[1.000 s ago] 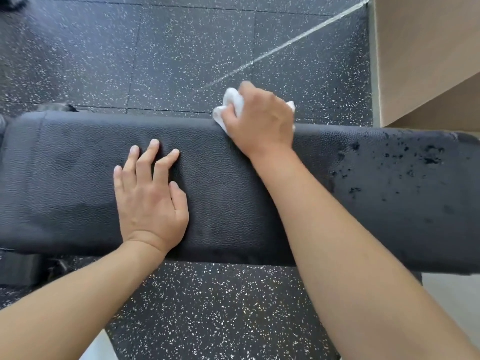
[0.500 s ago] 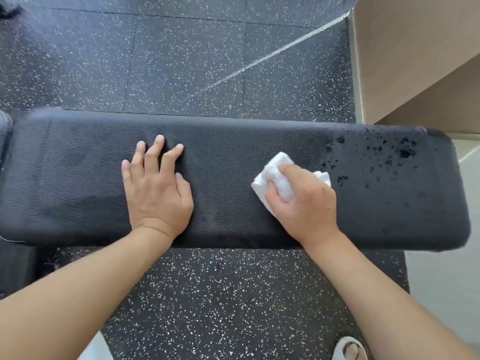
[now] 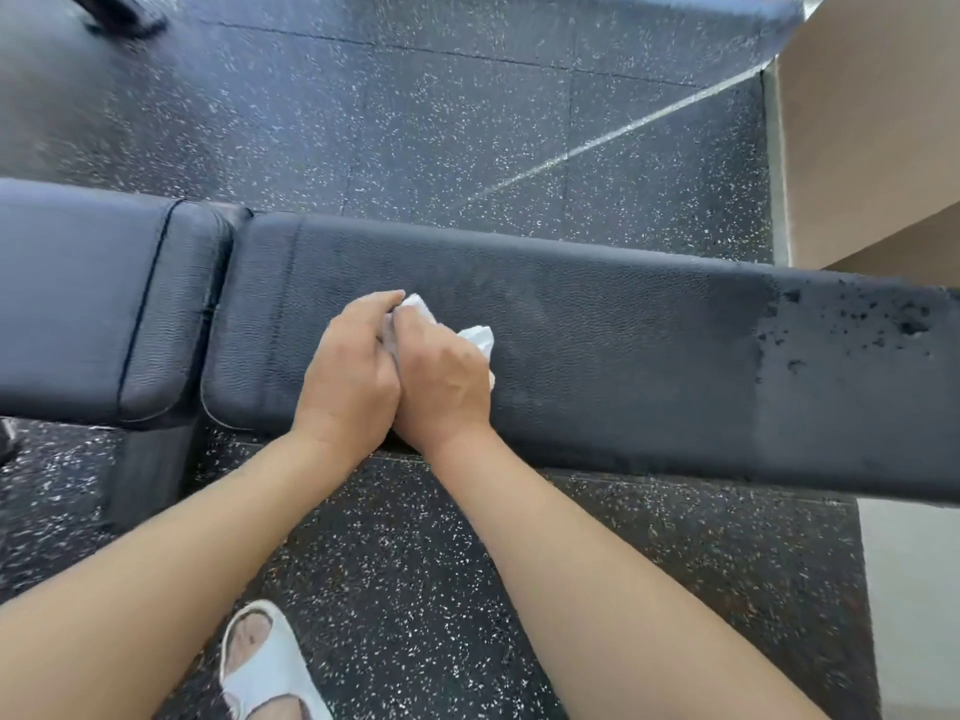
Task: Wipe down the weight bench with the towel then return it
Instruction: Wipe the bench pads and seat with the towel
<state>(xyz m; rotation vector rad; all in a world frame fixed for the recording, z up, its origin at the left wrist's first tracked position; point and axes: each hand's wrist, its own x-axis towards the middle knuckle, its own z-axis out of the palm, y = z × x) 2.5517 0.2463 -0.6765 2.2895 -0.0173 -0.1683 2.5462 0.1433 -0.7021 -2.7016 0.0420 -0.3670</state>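
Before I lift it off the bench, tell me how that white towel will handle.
Likely floppy: the towel is bunched and creased between the left hand and right hand. Probably light, since it crumples small under them. It may be damp, as dark droplets dot the bench.

Bench pad (image 3: 597,324) open to the right; wet specks (image 3: 852,324) far end; wall (image 3: 872,122) behind.
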